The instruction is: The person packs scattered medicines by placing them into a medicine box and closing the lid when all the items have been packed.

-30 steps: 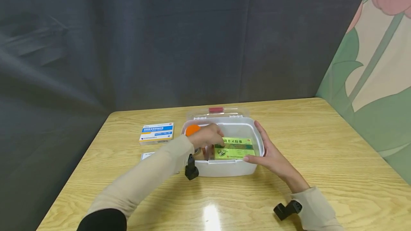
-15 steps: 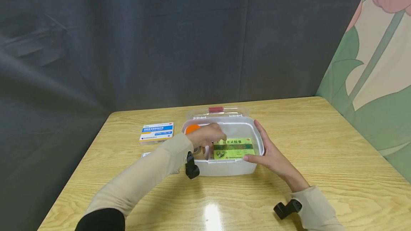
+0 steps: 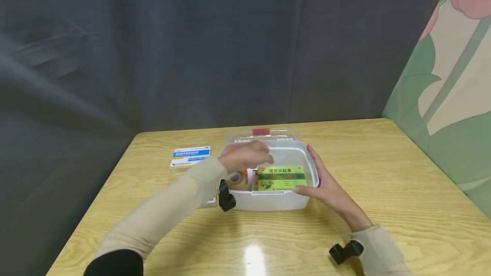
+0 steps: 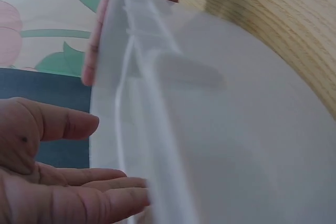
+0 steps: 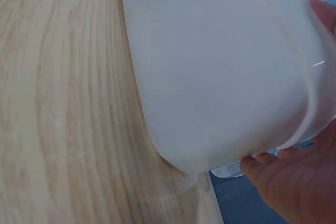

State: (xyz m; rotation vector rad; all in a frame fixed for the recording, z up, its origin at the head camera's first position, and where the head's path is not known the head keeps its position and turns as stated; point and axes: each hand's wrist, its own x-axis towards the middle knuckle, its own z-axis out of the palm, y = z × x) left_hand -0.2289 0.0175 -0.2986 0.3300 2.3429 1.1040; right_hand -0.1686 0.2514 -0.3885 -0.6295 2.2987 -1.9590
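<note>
A translucent white plastic box (image 3: 268, 201) stands uncovered on the table. My left hand (image 3: 247, 155) hovers over its left half with thumb and fingers apart; in the left wrist view nothing lies between the thumb and the loosely extended fingers (image 4: 113, 190). A green medicine box (image 3: 281, 178) lies inside, toward the front right. Left of it sits a tan roll (image 3: 238, 185), like tape; an orange item behind is mostly covered by my left hand. My right hand (image 3: 326, 186) holds the box's right end, thumb on the front rim, fingers along the side.
A hinged clear lid (image 3: 281, 133) with a red latch (image 3: 261, 131) lies folded back behind the box. To the left are a blue and white medicine box (image 3: 189, 159) and another white carton (image 3: 210, 203), largely hidden by my left forearm. A dark curtain (image 3: 215, 54) hangs behind the table.
My left hand has lifted away from the green medicine box and drawn slightly left, its fingers spreading. The tan roll shows more clearly. My right hand keeps its hold on the plastic box.
</note>
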